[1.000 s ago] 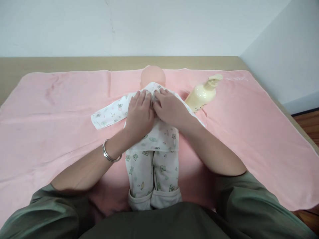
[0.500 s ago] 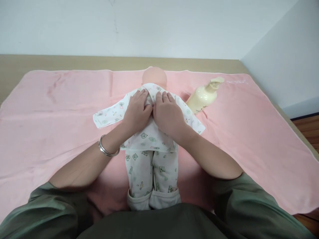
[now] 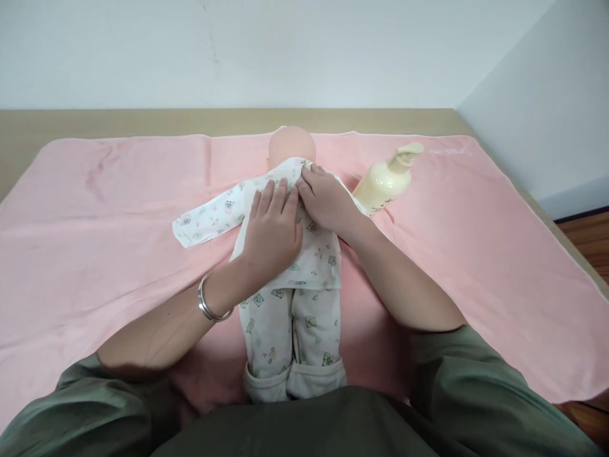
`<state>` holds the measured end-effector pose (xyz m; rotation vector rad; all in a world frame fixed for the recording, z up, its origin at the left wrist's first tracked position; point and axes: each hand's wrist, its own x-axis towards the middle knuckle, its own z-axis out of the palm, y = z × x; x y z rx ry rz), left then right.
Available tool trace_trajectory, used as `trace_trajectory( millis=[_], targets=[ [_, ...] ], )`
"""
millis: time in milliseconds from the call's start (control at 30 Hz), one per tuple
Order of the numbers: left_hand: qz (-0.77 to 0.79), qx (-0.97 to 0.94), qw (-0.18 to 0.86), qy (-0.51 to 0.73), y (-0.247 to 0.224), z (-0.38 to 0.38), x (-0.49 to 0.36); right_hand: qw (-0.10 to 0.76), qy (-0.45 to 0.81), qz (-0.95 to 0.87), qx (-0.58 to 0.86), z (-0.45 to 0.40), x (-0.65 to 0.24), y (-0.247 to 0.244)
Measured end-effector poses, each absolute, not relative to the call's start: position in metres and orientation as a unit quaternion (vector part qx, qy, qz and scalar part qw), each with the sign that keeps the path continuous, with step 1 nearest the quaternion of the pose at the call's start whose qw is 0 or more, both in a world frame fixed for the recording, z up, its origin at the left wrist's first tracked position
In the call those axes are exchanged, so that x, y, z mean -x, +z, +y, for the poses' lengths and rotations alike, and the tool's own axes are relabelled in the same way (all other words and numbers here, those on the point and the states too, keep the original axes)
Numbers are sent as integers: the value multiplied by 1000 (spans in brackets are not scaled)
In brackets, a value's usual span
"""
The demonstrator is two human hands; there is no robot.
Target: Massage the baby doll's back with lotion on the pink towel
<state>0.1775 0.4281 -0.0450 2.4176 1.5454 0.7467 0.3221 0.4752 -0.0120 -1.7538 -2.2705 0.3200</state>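
A baby doll [image 3: 291, 145] lies in front of me with its bald head away from me, dressed in a white printed top [image 3: 318, 254] and matching trousers [image 3: 311, 324]. Flat on the middle of the top rests my left hand [image 3: 273, 228], fingers stretched out, a silver bangle on its wrist. My right hand [image 3: 328, 200] lies on the upper right of the top near the neck, its fingers extended and gripping nothing visible. It covers much of the doll's right-side sleeve, while the left sleeve [image 3: 209, 216] spreads out sideways. The doll's face is hidden.
A cream pump bottle [image 3: 385, 184] lies tilted just right of the doll, close to my right hand. Under everything is a pink blanket [image 3: 95, 273] on a wooden surface [image 3: 143, 122]. White walls [image 3: 304, 51] stand behind and at the right.
My left hand has slid down the top towards me, and its fingers are more spread. My right hand has shifted slightly up and right, towards the shoulder.
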Motion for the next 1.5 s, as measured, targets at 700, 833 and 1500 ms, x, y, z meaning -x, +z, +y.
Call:
trace_trajectory(
  millis=[700, 833, 1500],
  targets=[
    [556, -775, 130, 273, -47, 444, -172, 139, 125, -774, 605, 467, -316, -13],
    [547, -781, 145, 264, -42, 438, -175, 119, 114, -777, 608, 470, -318, -12],
    [575, -708, 221, 346, -61, 471, -164, 145, 114, -748, 638, 463, -306, -23]
  ],
)
